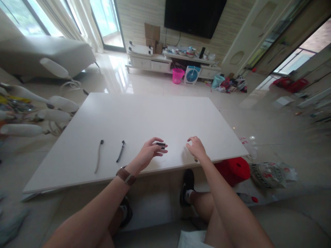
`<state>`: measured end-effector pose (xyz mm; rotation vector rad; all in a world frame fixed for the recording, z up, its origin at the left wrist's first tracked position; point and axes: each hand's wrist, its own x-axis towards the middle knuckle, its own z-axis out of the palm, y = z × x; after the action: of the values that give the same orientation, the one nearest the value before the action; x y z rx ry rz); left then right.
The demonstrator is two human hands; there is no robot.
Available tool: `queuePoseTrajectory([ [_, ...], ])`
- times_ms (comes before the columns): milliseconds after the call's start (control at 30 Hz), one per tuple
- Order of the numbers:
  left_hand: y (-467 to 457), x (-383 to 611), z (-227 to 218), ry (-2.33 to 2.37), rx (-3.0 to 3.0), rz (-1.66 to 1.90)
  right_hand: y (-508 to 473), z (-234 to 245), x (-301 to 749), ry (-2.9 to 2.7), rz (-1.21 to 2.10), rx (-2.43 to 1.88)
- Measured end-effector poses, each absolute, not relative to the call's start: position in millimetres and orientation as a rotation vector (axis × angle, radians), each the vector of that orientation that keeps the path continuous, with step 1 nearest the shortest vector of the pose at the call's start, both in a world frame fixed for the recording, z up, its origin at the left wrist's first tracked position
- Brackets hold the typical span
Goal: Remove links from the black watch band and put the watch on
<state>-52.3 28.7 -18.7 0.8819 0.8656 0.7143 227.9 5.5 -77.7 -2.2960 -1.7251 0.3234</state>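
My left hand (151, 151) hovers just over the near edge of the white table (144, 117), its fingers curled and pinching a small black object (161, 145). A brown watch strap wraps that wrist. To the right, my right hand (196, 147) rests near the table edge with fingers bent and nothing visible in them. Left of my hands lie a thin grey stick with a dark tip (98, 155) and a short black curved tool (120, 151), both flat on the tabletop.
Below the table are my feet in black shoes (188, 186) and a red stool (234, 169). White bowling-pin shapes (55, 113) cluster at the left. A TV stand, pink basket (177, 75) and small fan (191, 74) stand far back. A plastic bag (269, 174) lies on the floor at right.
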Motion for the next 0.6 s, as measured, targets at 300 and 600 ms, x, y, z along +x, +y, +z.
queuePoseTrajectory([
  [300,35,-59,-14,0.874,0.911,0.691,-9,-103,300,-1.692,0.348,-2.569],
  [600,37,-58,-9,0.853,0.754,0.739,-1,-109,285,-1.774,0.397,-2.578],
])
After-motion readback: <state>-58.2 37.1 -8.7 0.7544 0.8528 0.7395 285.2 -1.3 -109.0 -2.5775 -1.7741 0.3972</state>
